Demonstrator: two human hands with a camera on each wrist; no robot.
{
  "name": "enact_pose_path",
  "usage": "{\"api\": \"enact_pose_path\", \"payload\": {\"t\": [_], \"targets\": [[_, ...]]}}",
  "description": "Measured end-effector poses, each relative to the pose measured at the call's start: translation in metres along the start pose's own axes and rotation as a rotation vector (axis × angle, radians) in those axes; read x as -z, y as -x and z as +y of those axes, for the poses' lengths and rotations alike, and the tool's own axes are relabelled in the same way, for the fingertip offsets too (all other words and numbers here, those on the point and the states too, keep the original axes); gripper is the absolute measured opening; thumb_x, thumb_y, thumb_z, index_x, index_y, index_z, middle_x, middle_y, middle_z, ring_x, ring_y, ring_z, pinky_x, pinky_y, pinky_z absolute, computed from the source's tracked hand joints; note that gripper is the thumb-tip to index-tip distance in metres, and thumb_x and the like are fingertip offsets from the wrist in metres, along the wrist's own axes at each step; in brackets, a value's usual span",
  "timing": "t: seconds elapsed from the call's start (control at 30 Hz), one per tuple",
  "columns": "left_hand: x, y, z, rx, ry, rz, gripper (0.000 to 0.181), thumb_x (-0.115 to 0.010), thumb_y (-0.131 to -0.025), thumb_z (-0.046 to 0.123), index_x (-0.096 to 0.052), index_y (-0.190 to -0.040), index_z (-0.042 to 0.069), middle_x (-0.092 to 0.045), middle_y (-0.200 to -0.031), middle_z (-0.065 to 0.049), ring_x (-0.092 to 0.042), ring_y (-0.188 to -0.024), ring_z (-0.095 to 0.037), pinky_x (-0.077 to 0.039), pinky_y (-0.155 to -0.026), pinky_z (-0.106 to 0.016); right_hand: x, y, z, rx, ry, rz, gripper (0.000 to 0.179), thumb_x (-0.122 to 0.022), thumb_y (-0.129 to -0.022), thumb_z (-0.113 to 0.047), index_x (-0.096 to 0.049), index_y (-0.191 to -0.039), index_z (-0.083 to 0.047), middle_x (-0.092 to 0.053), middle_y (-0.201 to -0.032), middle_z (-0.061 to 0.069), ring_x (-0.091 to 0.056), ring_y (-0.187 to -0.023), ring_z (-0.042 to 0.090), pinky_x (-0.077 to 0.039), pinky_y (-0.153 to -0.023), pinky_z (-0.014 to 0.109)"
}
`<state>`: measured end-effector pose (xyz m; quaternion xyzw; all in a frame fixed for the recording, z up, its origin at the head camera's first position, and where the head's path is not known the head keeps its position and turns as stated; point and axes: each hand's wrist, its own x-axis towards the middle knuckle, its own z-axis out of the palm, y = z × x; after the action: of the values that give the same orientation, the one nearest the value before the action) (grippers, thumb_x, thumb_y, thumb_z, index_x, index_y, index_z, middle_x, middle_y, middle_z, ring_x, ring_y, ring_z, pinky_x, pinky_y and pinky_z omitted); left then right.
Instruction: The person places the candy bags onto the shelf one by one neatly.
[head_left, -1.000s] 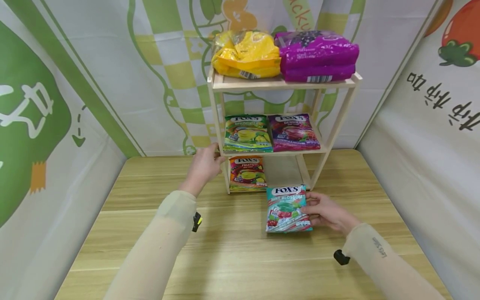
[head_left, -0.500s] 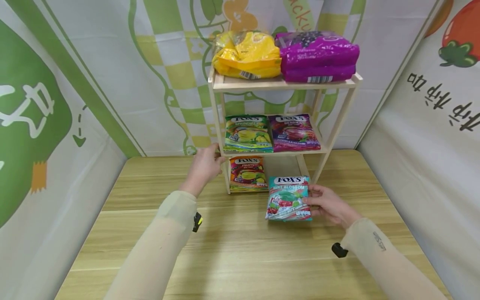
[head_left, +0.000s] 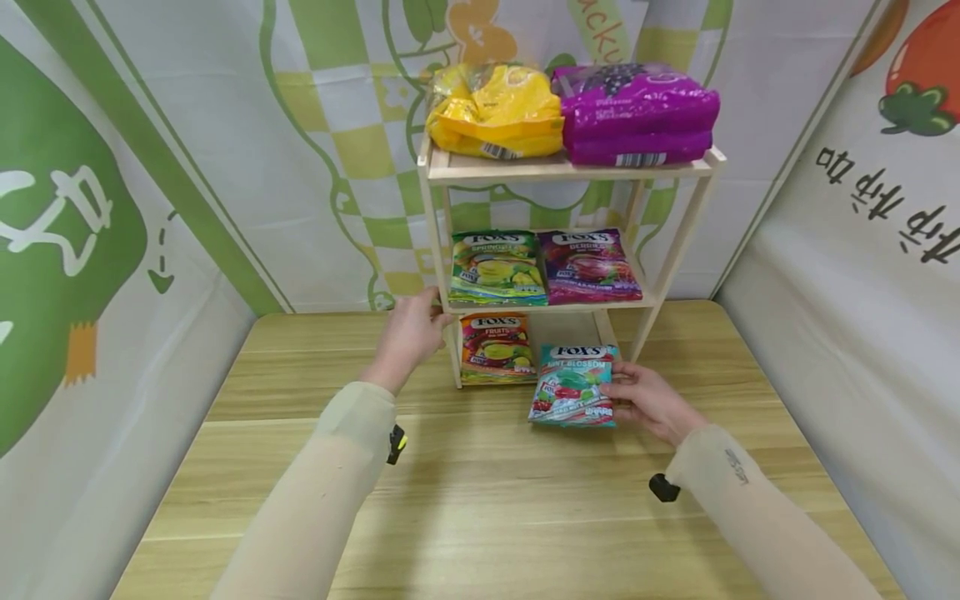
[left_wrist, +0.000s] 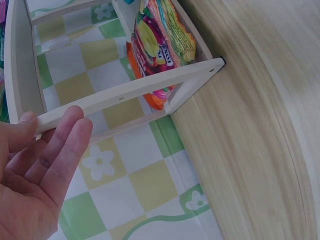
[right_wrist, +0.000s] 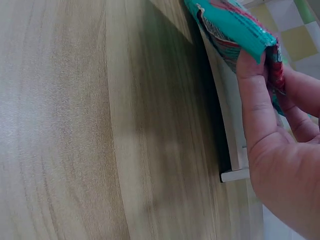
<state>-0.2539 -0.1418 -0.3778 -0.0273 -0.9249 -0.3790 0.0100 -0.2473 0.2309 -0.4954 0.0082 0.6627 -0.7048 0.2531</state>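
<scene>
My right hand (head_left: 651, 403) pinches the right edge of a teal Fox's Mint Blossom candy bag (head_left: 573, 387). The bag tilts at the front of the bottom tier, its far end reaching over the tier's right part. The right wrist view shows the thumb and fingers on opposite faces of the bag (right_wrist: 235, 25). My left hand (head_left: 408, 337) grips the left front post of a wooden shelf rack (head_left: 540, 307) near the middle tier. In the left wrist view, thumb and fingertips meet around that post (left_wrist: 120, 95). Left of the teal bag lies an orange Fox's Fruits bag (head_left: 495, 348).
On the middle tier lie a green Fox's bag (head_left: 498, 267) and a purple Fox's Berries bag (head_left: 591, 265). Above them, a yellow bag (head_left: 495, 112) and a larger purple bag (head_left: 641, 117) fill the top tier. The wood-grain table (head_left: 480, 517) meets printed cloth walls.
My right hand has carried the teal bag away from me, toward the bottom tier, and slightly left at the end. The left hand stays on the post.
</scene>
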Motion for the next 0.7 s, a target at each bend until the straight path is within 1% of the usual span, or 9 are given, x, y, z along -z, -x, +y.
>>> {"api": "enact_pose_path", "payload": {"t": [0.17, 0.33, 0.47, 0.57, 0.7], "targets": [[-0.0006, 0.0008, 0.0005, -0.002, -0.012, 0.005, 0.03, -0.065, -0.101, 0.012, -0.058, -0.127, 0.0, -0.068, -0.125, -0.024, -0.075, -0.087, -0.031, -0.063, -0.062, -0.025, 0.0017, -0.005, 0.0027, -0.014, -0.005, 0.019, 0.05, -0.06, -0.103, -0.007, -0.034, -0.144, 0.004, -0.065, -0.11, 0.007, -0.066, -0.092, 0.015, -0.063, -0.079, 0.029], [-0.0011, 0.0006, 0.0009, 0.0, -0.032, 0.011, 0.031, -0.066, -0.101, 0.013, -0.058, -0.128, 0.001, -0.068, -0.126, -0.023, -0.075, -0.082, -0.027, -0.062, -0.06, -0.024, 0.003, -0.008, 0.0046, -0.023, 0.017, 0.039, 0.059, -0.058, -0.105, -0.01, -0.026, -0.152, 0.005, -0.062, -0.104, 0.003, -0.061, -0.088, 0.012, -0.059, -0.07, 0.023], [-0.0008, -0.0001, 0.0006, 0.001, -0.025, 0.012, 0.031, -0.065, -0.101, 0.013, -0.058, -0.128, 0.001, -0.068, -0.126, -0.024, -0.075, -0.082, -0.028, -0.062, -0.06, -0.024, 0.0018, -0.0099, 0.0044, -0.034, 0.01, 0.069, 0.067, -0.058, -0.105, -0.012, -0.019, -0.157, 0.006, -0.061, -0.1, 0.001, -0.059, -0.084, 0.01, -0.055, -0.065, 0.02], [-0.0009, -0.0004, -0.0003, 0.001, -0.016, 0.009, 0.031, -0.065, -0.101, 0.013, -0.058, -0.128, 0.0, -0.068, -0.126, -0.024, -0.075, -0.083, -0.03, -0.062, -0.06, -0.024, 0.0004, -0.0106, 0.0043, -0.037, 0.005, 0.084, 0.066, -0.057, -0.106, -0.012, -0.019, -0.157, 0.006, -0.06, -0.097, 0.001, -0.057, -0.081, 0.009, -0.053, -0.062, 0.019], [-0.0016, -0.0007, -0.0016, -0.006, -0.023, 0.016, 0.031, -0.065, -0.101, 0.013, -0.058, -0.128, 0.0, -0.068, -0.126, -0.024, -0.075, -0.081, -0.028, -0.062, -0.059, -0.024, -0.0015, -0.011, 0.0051, -0.043, -0.003, 0.099, 0.063, -0.055, -0.107, -0.012, -0.02, -0.156, 0.006, -0.059, -0.094, 0.001, -0.054, -0.076, 0.009, -0.049, -0.057, 0.018]]}}
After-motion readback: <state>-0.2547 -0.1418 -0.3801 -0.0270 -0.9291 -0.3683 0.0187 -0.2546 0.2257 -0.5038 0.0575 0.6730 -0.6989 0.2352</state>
